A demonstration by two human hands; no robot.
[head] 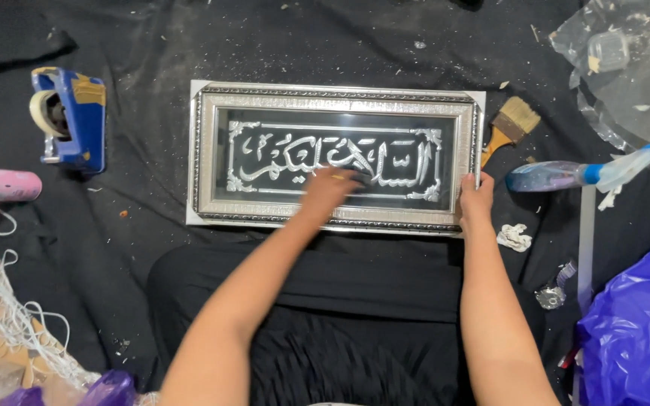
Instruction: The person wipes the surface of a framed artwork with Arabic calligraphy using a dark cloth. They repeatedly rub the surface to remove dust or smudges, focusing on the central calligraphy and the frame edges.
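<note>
The silver framed calligraphy panel [336, 156] lies flat on black cloth [144, 203], directly ahead of the person's lap. The left hand [330, 189] rests on its glass near the centre, blurred; finger state cannot be determined. The right hand [475, 201] clamps the frame's lower right corner. Right of the frame: paintbrush [511, 124], spray bottle [581, 174]. Left of it: blue tape dispenser [69, 119].

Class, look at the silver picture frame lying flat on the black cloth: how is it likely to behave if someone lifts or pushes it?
The silver frame looks rigid, so it should lift in one piece. Its reflective front suggests glass, so it is probably fragile and fairly heavy. Lying flat on the black cloth, it seems unlikely to tip or roll.
</note>
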